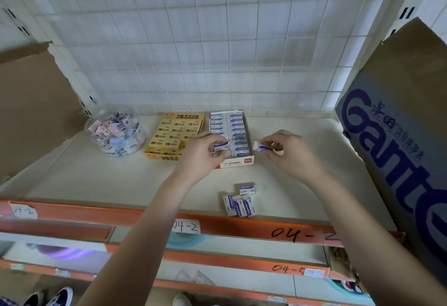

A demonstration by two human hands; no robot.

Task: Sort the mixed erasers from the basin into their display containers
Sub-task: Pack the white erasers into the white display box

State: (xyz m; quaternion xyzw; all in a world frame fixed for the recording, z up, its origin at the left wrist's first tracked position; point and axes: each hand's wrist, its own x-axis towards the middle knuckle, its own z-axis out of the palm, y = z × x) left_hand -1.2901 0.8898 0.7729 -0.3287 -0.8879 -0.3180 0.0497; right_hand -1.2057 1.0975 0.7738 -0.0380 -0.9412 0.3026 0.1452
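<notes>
At frame centre, pinched in the left hand, a sleeved eraser over the white display box; in the right hand, a second eraser just beside it. Likely light, stiff, smooth-sleeved; best gripped across long sides. Lower centre, loose erasers on the shelf; left, yellow box, clear jar, obstructing nothing.

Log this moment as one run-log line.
left hand grips blue-white eraser at red-white box near-left corner | right hand pinches second eraser right of box | loose erasers near shelf front
</notes>
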